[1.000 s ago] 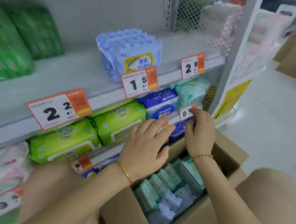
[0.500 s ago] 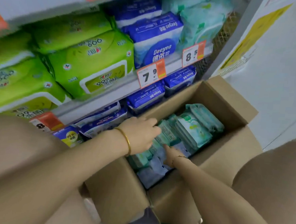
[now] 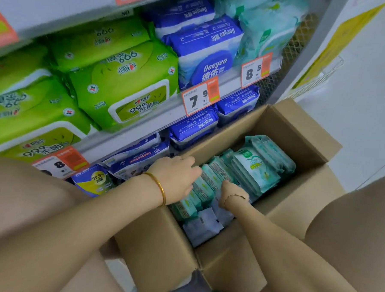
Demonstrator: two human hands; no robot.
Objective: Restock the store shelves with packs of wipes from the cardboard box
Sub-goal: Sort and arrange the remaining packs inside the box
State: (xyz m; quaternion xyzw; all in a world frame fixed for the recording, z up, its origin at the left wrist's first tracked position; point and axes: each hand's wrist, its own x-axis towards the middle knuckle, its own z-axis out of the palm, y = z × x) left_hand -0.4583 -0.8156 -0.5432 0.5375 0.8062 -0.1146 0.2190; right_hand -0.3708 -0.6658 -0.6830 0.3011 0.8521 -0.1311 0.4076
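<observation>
Both hands are down inside the open box (image 3: 299, 133). The left hand (image 3: 176, 175), with a gold bangle (image 3: 160, 186) on its wrist, curls its fingers over the tops of the teal packs (image 3: 255, 171) standing on edge, thumb on their near side. Just right of it, the right hand (image 3: 232, 192) is sunk between the same packs; its fingers are hidden, so its grip cannot be told. More teal packs lean beyond the right hand, and grey packs (image 3: 201, 226) lie nearer than both hands. Beyond the left hand blue packs (image 3: 193, 127) sit under a shelf (image 3: 143, 130), which carries green packs (image 3: 123, 86) and a price tag (image 3: 199, 98).
</observation>
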